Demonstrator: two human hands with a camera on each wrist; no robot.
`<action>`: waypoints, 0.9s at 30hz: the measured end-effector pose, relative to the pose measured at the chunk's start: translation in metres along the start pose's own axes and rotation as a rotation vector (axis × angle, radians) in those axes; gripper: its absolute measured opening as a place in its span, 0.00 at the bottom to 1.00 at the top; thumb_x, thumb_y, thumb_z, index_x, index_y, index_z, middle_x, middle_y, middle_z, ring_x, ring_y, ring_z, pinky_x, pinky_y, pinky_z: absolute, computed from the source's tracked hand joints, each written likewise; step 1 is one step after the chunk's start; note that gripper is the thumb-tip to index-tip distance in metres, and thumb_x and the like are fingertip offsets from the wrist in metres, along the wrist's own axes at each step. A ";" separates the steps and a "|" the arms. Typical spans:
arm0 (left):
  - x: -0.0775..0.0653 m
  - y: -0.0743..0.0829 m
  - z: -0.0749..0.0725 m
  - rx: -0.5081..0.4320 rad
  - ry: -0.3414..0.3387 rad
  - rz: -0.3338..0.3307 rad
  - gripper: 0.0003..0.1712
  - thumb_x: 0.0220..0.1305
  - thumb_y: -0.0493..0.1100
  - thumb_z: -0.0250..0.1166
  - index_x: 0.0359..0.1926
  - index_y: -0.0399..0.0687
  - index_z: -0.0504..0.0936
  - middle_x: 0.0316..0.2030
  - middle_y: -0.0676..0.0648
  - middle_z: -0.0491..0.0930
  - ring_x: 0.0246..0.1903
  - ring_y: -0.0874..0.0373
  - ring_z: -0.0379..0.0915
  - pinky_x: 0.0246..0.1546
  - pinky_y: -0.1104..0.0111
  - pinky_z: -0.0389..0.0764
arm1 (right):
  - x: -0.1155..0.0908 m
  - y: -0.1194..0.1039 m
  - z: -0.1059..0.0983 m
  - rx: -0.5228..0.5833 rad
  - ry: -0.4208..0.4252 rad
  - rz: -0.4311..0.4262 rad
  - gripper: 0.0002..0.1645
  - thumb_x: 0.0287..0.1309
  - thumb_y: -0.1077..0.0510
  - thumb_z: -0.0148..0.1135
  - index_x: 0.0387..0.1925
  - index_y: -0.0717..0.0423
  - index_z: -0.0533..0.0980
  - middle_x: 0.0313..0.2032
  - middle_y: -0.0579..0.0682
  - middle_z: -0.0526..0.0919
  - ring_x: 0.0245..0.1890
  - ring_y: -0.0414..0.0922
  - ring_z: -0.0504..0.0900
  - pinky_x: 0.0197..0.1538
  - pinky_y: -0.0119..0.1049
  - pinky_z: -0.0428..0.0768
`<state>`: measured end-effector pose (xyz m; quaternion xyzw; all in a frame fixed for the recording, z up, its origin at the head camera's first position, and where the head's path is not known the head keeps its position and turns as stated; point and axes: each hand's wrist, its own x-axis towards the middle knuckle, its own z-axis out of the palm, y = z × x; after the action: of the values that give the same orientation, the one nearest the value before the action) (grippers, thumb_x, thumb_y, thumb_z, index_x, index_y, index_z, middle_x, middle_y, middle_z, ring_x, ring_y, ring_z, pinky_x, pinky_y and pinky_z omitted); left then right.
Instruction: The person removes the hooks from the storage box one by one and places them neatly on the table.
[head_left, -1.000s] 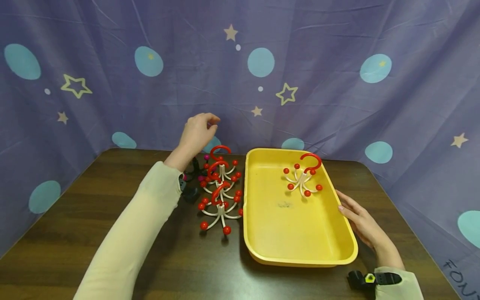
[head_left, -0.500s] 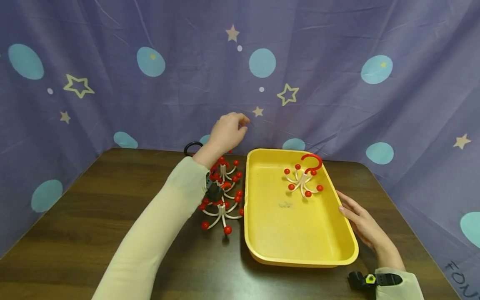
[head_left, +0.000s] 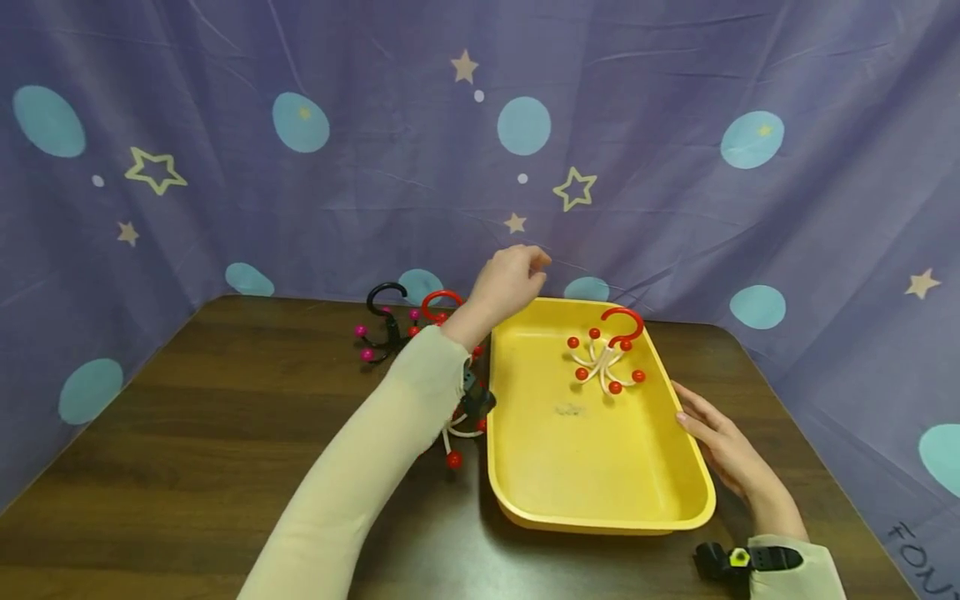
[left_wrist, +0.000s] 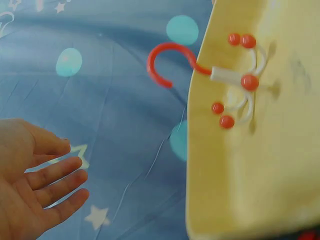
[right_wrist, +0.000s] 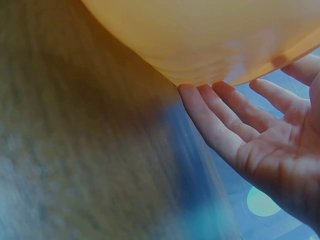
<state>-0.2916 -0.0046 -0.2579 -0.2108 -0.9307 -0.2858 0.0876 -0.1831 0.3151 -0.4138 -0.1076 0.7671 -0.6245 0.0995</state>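
My left hand point(head_left: 510, 279), holding nothing, hovers above the back left corner of the yellow tray point(head_left: 592, 458). In the left wrist view its fingers point(left_wrist: 65, 195) are loosely spread, apart from the tray. Inside the tray, toward the back right, sits a multi-armed hook hanger point(head_left: 606, 358) with white arms, red ball tips and a red hook. My right hand point(head_left: 723, 442) rests against the tray's right side. In the right wrist view, its straight fingertips point(right_wrist: 188, 91) touch the outer wall under the rim.
Left of the tray, more red-and-white hangers point(head_left: 454, 459) stand in a row, largely hidden behind my left forearm. A black hanger point(head_left: 392, 331) with pink balls stands at the back beside them. The wooden table point(head_left: 187, 467) ends at a patterned curtain point(head_left: 637, 67).
My left hand has moved right, from above the standing hangers to over the tray's back left corner, uncovering the black hanger. The right hand and tray have stayed put.
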 end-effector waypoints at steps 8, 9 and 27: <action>0.011 0.019 0.036 -0.027 -0.017 -0.021 0.15 0.64 0.43 0.55 0.51 0.52 0.77 0.46 0.52 0.78 0.42 0.59 0.74 0.41 0.70 0.76 | 0.000 0.000 0.000 0.015 -0.013 0.000 0.35 0.68 0.55 0.41 0.70 0.57 0.41 0.51 0.33 0.70 0.46 0.33 0.77 0.44 0.33 0.79; 0.011 0.021 0.040 -0.030 -0.018 -0.018 0.15 0.64 0.43 0.55 0.51 0.51 0.77 0.46 0.52 0.78 0.42 0.59 0.74 0.40 0.70 0.76 | 0.000 0.000 0.000 0.015 -0.011 -0.001 0.35 0.68 0.55 0.41 0.70 0.57 0.42 0.51 0.33 0.70 0.46 0.33 0.77 0.44 0.33 0.79; 0.024 0.044 0.094 0.024 -0.097 0.063 0.22 0.63 0.45 0.56 0.58 0.52 0.72 0.56 0.53 0.72 0.56 0.61 0.67 0.53 0.73 0.70 | 0.000 0.001 -0.001 0.014 -0.008 -0.011 0.35 0.68 0.55 0.42 0.70 0.58 0.41 0.51 0.34 0.69 0.47 0.33 0.77 0.44 0.33 0.79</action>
<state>-0.2975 0.0898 -0.3072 -0.2523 -0.9301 -0.2613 0.0540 -0.1832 0.3162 -0.4146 -0.1135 0.7617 -0.6301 0.1000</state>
